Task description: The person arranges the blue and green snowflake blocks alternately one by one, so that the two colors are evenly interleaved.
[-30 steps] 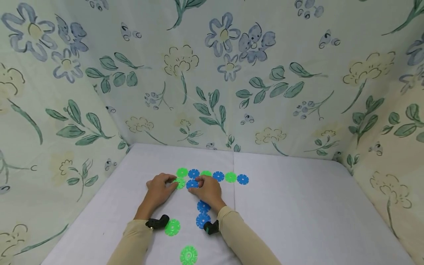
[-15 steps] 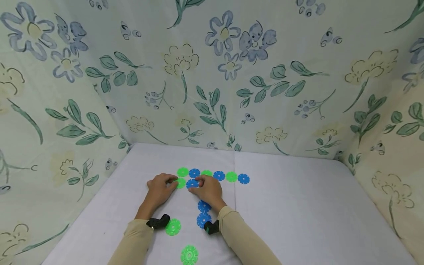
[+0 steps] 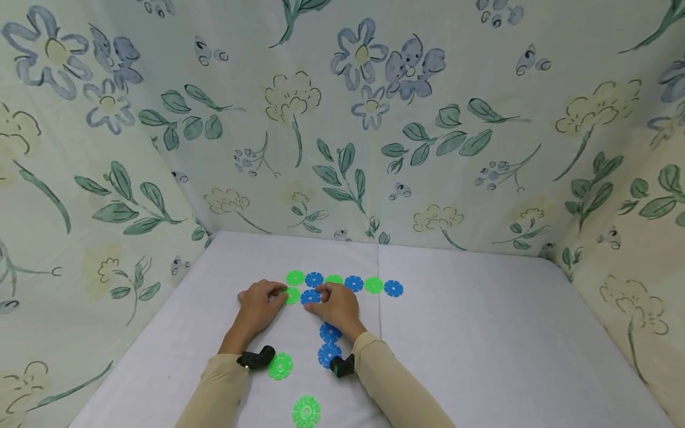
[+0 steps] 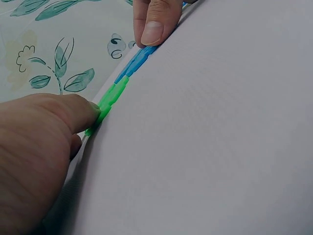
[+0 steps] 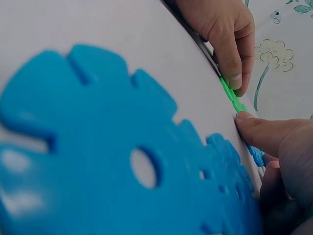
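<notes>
Currently, just below the centre of the head view, the left hand [image 3: 260, 306] is pinching a notched, round green plastic disc [image 3: 292, 295] in a narrow grip; the right hand [image 3: 338, 306] is likewise pinching a notched, round blue plastic disc [image 3: 310, 297] beside it, their rims appearing to meet in the left wrist view; uneven pressure could be tipping one rim over the other; stray fingertips could be skewing the row of flat green and blue plastic discs [image 3: 354, 284] lying just above them in the frame.
</notes>
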`<state>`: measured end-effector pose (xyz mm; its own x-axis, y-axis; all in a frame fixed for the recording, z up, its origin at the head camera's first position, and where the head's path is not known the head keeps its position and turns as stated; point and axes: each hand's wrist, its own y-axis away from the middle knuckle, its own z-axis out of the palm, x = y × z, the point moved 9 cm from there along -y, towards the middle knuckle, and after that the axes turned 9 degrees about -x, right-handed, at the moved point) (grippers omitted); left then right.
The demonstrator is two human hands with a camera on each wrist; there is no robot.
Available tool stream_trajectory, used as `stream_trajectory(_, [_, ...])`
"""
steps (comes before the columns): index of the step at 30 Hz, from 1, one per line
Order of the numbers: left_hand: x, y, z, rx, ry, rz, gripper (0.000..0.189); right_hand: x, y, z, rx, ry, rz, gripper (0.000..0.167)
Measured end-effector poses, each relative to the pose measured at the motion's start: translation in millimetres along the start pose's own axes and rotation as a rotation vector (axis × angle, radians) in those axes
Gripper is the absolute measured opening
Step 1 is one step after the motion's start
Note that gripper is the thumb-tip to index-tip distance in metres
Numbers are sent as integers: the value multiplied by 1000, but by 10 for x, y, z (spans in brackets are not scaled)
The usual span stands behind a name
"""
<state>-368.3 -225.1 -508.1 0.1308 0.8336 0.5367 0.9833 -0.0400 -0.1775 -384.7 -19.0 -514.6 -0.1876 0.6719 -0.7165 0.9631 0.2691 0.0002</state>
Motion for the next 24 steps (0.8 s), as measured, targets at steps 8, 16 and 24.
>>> stream_trajectory(8, [-16, -12, 12, -8, -11, -10, 22, 6, 41, -57, -47, -184, -22, 43])
stream_trajectory(16, [-34, -4, 24, -9, -16, -15, 22, -50, 223, -214, -122, -283, -45, 38])
stream_trajectory(24, [18, 5, -12, -2, -9, 0, 20, -351, 592, -494, -126, -288, -162, 27])
